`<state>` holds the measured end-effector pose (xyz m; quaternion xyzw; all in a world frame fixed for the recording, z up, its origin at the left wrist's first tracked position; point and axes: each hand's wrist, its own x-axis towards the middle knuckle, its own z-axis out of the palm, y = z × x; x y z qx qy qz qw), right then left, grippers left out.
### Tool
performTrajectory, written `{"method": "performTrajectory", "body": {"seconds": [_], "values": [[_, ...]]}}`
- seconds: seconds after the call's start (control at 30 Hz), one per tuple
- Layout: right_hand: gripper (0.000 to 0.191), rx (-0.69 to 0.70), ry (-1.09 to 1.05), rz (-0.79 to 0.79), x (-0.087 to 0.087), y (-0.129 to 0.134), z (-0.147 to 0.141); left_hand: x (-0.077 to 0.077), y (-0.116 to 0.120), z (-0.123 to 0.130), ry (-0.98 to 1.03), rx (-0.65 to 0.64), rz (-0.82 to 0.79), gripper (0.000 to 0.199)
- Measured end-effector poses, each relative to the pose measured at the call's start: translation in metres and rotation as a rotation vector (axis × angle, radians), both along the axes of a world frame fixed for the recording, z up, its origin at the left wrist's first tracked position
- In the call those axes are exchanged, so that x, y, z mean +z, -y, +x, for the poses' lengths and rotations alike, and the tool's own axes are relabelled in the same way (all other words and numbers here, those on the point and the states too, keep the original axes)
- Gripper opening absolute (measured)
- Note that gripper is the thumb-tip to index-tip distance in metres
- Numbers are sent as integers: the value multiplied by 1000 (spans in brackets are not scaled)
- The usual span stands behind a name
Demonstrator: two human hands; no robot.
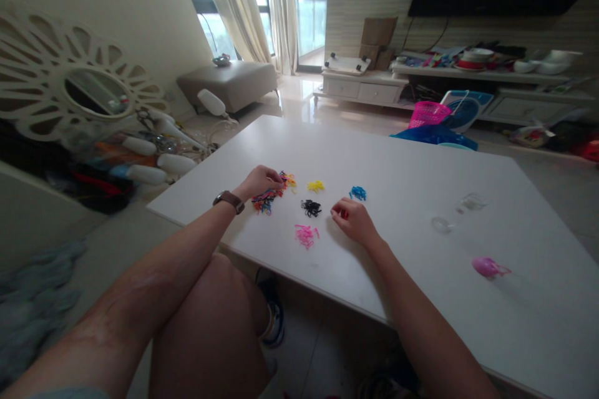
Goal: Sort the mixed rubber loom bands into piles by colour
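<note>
On the white table (393,168) lies a mixed heap of small coloured bands (266,200). My left hand (262,181), with a brown watch on the wrist, has its fingertips pinched at the heap's upper part; what they hold is too small to make out. Right of the heap are a yellow pile (316,186), a black pile (311,207) and a pink pile (306,235). My right hand (353,219) rests by a blue pile (358,192), its fingers curled around something small and red.
Clear containers (472,201) and a pink egg-shaped item (488,267) sit on the table's right side. Beyond the far edge stand a pink basket (428,114) and a blue item. Lamp parts (175,163) crowd the left edge.
</note>
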<state>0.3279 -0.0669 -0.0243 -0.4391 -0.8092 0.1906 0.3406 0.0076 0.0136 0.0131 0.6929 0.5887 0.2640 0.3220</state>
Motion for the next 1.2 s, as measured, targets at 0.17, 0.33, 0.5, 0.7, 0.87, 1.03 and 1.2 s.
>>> {"method": "performTrajectory", "body": {"seconds": [0.17, 0.33, 0.5, 0.7, 0.87, 1.03, 1.2], "values": [[12, 12, 2, -18, 1, 1, 0, 0, 0, 2, 33, -13, 8, 32], [12, 11, 3, -26, 3, 2, -1, -5, -2, 1, 105, -69, -44, 29], [12, 12, 9, -24, 2, 2, 0, -2, -1, 2, 89, -84, -47, 26], [12, 16, 20, -24, 0, 1, 0, -3, 0, 3, 82, -84, -59, 30], [12, 18, 23, -24, 1, 1, 0, -3, 0, 3, 90, -91, -63, 29], [12, 16, 17, -21, 2, 1, -1, 1, 5, 9, 145, -88, -94, 28], [11, 19, -28, -11, 3, 3, -3, 0, 13, 33, 217, -201, -157, 28]]}}
